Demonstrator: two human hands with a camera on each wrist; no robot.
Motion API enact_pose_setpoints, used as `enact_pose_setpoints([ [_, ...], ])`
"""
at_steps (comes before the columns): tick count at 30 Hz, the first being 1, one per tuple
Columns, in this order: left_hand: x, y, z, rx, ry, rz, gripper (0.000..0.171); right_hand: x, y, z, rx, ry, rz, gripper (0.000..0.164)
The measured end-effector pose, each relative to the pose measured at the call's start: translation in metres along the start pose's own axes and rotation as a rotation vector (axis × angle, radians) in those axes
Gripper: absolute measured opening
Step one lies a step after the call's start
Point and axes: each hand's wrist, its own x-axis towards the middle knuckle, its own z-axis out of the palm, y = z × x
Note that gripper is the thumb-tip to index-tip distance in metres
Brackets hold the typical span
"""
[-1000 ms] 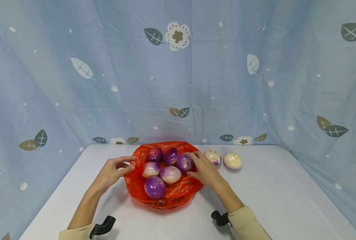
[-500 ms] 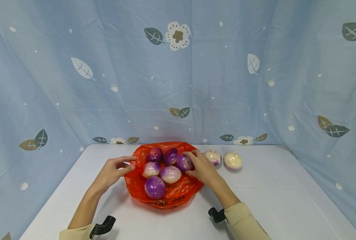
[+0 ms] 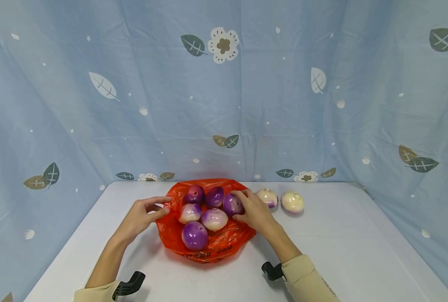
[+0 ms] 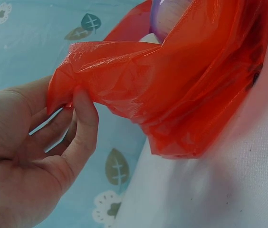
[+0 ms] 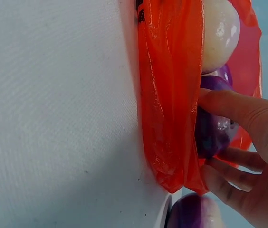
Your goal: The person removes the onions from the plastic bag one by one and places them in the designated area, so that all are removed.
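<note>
A red plastic bag (image 3: 169, 237) lies wide open on the white table, with several purple and white turnips (image 3: 214, 219) inside. My left hand (image 3: 140, 214) pinches the left edge of its mouth between thumb and fingers; the left wrist view shows the raised film (image 4: 110, 71) in that grip. At the bag's right side, my right hand (image 3: 257, 212) holds a dark purple turnip (image 3: 232, 204). Seen from the right wrist, the thumb and fingers wrap around this turnip (image 5: 214, 128), just inside the bag's rim, which partly hides it.
Two paler turnips stand outside the bag to the right, one white with purple (image 3: 268, 198) and one mostly cream (image 3: 292, 202). A blue leaf-patterned curtain (image 3: 224, 109) hangs behind the white table (image 3: 344, 251).
My right forearm and sleeve have shifted slightly left, while the right hand stays around the purple turnip. The left hand, bag and other turnips have not moved.
</note>
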Motion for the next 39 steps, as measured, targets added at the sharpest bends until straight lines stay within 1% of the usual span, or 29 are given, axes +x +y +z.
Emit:
enact_pose_setpoints([
  [16,0.001,0.0,0.0,0.01,0.007,0.005,0.041,-0.007,-0.002,-0.003,0.027,-0.007,0.021,0.071],
  [20,0.0,0.0,0.0,0.007,0.005,0.004,0.041,-0.01,-0.002,-0.005,0.021,0.015,0.004,0.071],
  [26,0.0,0.0,0.0,0.013,0.008,0.002,0.041,-0.013,-0.004,-0.009,0.023,0.027,0.005,0.071],
  [33,-0.001,0.0,0.0,0.016,0.013,0.001,0.041,-0.016,-0.005,-0.013,-0.001,0.057,0.0,0.071],
  [39,-0.001,0.001,0.0,0.02,0.018,0.001,0.041,-0.019,-0.005,-0.015,0.005,0.067,-0.003,0.071],
])
